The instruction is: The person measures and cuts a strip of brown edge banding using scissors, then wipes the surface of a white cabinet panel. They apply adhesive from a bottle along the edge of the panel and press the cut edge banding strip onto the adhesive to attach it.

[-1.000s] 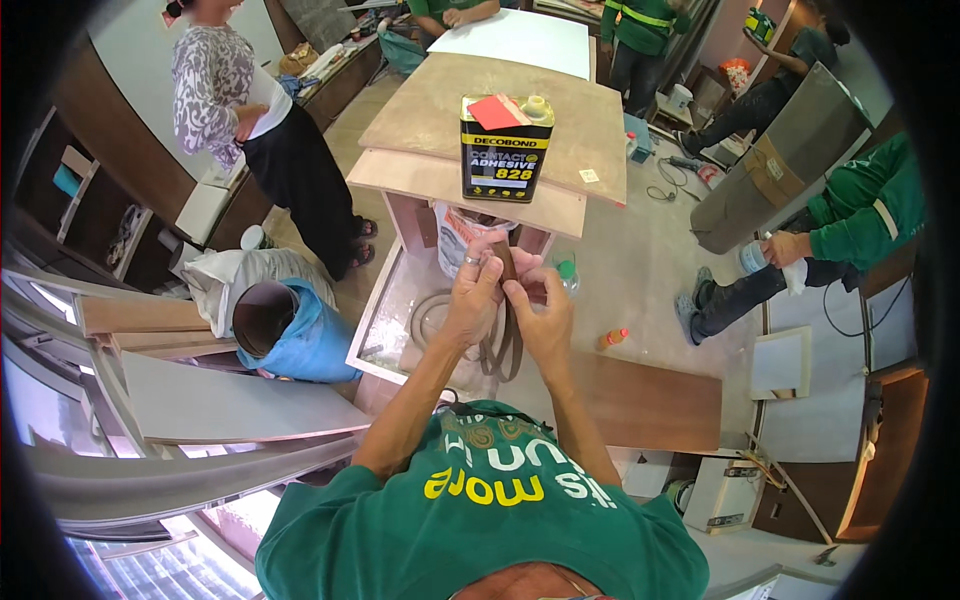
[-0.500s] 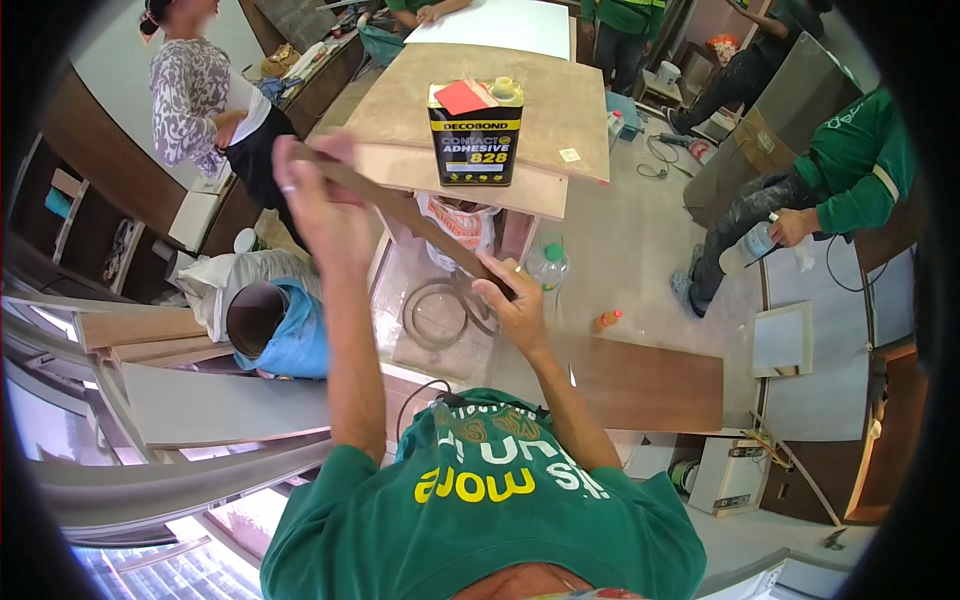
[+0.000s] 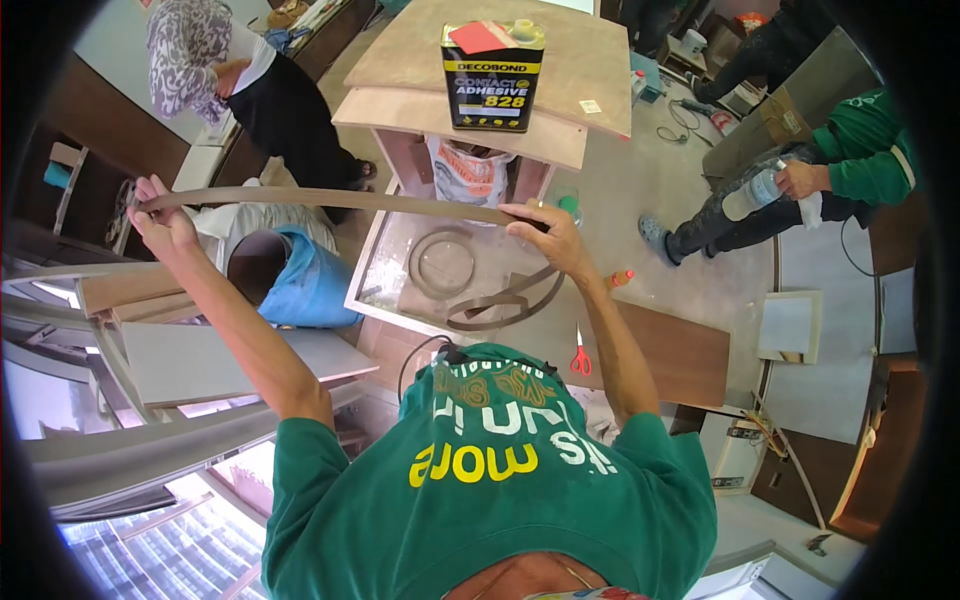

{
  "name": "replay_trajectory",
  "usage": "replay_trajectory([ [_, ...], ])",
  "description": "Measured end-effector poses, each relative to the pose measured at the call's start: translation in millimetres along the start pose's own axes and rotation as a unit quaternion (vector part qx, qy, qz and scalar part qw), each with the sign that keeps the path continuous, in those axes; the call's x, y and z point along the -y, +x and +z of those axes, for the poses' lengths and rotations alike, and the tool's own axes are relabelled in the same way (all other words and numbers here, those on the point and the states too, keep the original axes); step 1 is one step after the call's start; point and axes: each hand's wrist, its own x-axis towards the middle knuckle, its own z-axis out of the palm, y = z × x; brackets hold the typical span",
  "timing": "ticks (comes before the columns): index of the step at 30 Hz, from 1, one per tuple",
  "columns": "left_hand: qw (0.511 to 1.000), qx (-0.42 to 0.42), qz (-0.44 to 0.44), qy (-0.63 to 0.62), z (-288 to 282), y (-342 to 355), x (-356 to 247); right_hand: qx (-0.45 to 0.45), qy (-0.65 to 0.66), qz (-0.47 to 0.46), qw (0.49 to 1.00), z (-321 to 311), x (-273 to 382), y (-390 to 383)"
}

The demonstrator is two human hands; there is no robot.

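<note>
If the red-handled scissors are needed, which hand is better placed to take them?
Probably the right hand: it looks nearer the scissors, while the left hand is stretched far leftward. Both hold the brown strip.

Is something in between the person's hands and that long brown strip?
No, nothing visible is in the way: the left hand and the right hand both hold the brown strip directly. The black tin stands beyond the strip, on the wooden top, not in between.
</note>
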Motion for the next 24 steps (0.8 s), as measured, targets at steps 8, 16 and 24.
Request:
replay_trajectory([
  [8, 0.819, -0.175, -0.121, 0.533, -149, -143, -18, -0.005, 0.047, 0.003, 0.999, 10, 14, 24],
  [16, 0.371, 0.197, -0.241, 0.875, -13, -255, 45, 0.072, -0.011, 0.053, 0.996, 24, 23, 58],
  [24, 0.559, 0.536, -0.122, 0.622, 101, -289, 141, 0.12, -0.075, -0.055, 0.988, 46, 39, 66],
])
